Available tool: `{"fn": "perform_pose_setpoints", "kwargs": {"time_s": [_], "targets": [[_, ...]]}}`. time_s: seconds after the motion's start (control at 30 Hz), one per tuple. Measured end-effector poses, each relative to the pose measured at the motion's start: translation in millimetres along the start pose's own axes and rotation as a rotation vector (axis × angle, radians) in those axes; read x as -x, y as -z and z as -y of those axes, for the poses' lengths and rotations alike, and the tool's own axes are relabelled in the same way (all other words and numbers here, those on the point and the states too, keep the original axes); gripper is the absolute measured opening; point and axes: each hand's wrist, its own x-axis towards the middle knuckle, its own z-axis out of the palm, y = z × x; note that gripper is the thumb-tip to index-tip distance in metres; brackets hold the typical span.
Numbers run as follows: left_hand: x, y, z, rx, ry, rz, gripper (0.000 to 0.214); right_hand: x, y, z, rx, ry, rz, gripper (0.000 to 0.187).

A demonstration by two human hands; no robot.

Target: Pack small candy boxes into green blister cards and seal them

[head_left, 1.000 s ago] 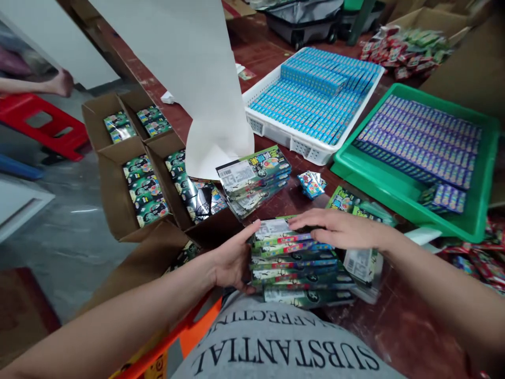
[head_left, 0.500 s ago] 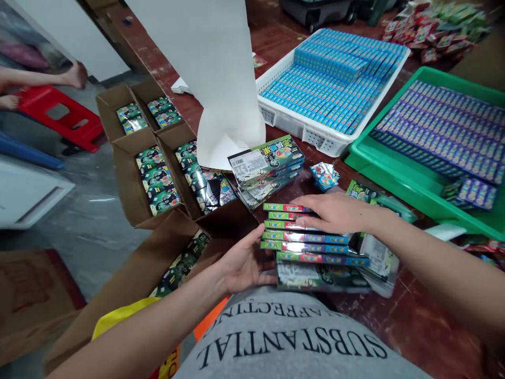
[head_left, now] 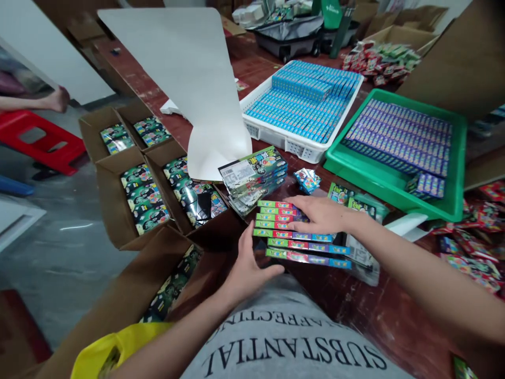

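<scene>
Several thin green, red and blue boxes (head_left: pixel 300 245) stand on edge side by side on the table, their narrow sides up and their ends uneven. My right hand (head_left: pixel 321 215) lies across the far boxes with its fingers stretched out over them. At the left ends of the row is my left hand (head_left: pixel 248 268), open, its thumb spread toward me and its fingertips near the box ends. A stack of similar dark green boxes (head_left: pixel 254 171) lies just beyond. Clear-wrapped packs (head_left: pixel 365 258) are partly hidden under my right forearm.
Open cartons (head_left: pixel 108 202) of green boxes stand at left. Behind are a white basket (head_left: pixel 303 150) of blue boxes and a green tray (head_left: pixel 394 200) of purple ones. A white panel (head_left: pixel 213 95) rises at centre. Another person's foot (head_left: pixel 59 100) shows above a red stool (head_left: pixel 39 139).
My left thumb has swung away from the boxes toward me. The near box's printed face no longer shows, and the row stands closer together. The view has shifted right.
</scene>
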Motion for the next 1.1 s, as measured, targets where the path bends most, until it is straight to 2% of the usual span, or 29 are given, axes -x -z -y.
{"fn": "perform_pose_setpoints", "kwargs": {"time_s": [0.1, 0.2, 0.27, 0.33, 0.43, 0.5, 0.57, 0.7, 0.8, 0.87, 0.93, 0.97, 1.03, 1.1], "targets": [[-11.4, 1.8, 8.1, -0.330, -0.115, -0.082, 0.107, -0.9, -0.2, -0.4, 0.004, -0.006, -0.010, 0.067], [-24.5, 7.7, 7.9, -0.509, -0.231, -0.115, 0.110, -2.0, 0.0, -1.1, -0.002, -0.001, -0.015, 0.067], [-30.8, 12.6, 6.7, -0.589, -0.320, -0.073, 0.119, -2.4, 0.9, -1.0, -0.009, 0.008, -0.003, 0.066], [-35.3, 16.7, 6.5, -0.668, -0.402, 0.018, 0.132, -1.9, 2.7, -0.7, -0.018, 0.023, 0.019, 0.065], [-40.1, 19.3, 9.3, -0.697, -0.487, 0.179, 0.147, -0.2, 8.3, -1.1, -0.065, 0.053, 0.050, 0.067], [-42.5, 18.2, 12.8, -0.643, -0.509, 0.230, 0.151, -0.7, 12.8, -2.6, -0.139, 0.070, 0.074, 0.060], [-44.1, 15.7, 16.1, -0.586, -0.522, 0.227, 0.152, -4.9, 15.4, -5.8, -0.208, 0.039, 0.076, 0.051], [-45.1, 12.3, 17.8, -0.589, -0.593, 0.249, 0.155, -22.5, 11.5, -17.2, -0.309, -0.135, 0.002, 0.062], [-45.5, 12.7, 15.9, -0.675, -0.627, 0.258, 0.144, -28.2, 7.8, -23.0, -0.361, -0.137, -0.100, 0.063], [-46.3, 13.2, 15.3, -0.709, -0.651, 0.227, 0.128, -18.9, 6.9, -19.3, -0.273, -0.108, -0.262, 0.058], [-47.3, 13.2, 16.1, -0.727, -0.699, 0.204, 0.114, 1.9, 4.2, -7.6, -0.127, -0.045, -0.392, 0.048], [-47.8, 13.1, 16.8, -0.736, -0.735, 0.201, 0.111, 15.3, 0.7, 0.5, -0.057, 0.002, -0.408, 0.044], [-48.7, 12.6, 18.6, -0.751, -0.777, 0.203, 0.109, 43.7, -12.6, 17.7, 0.068, 0.110, -0.348, 0.041], [-49.0, 12.4, 20.1, -0.750, -0.785, 0.207, 0.109, 68.8, -33.6, 31.0, 0.182, 0.144, -0.325, 0.039]]}}
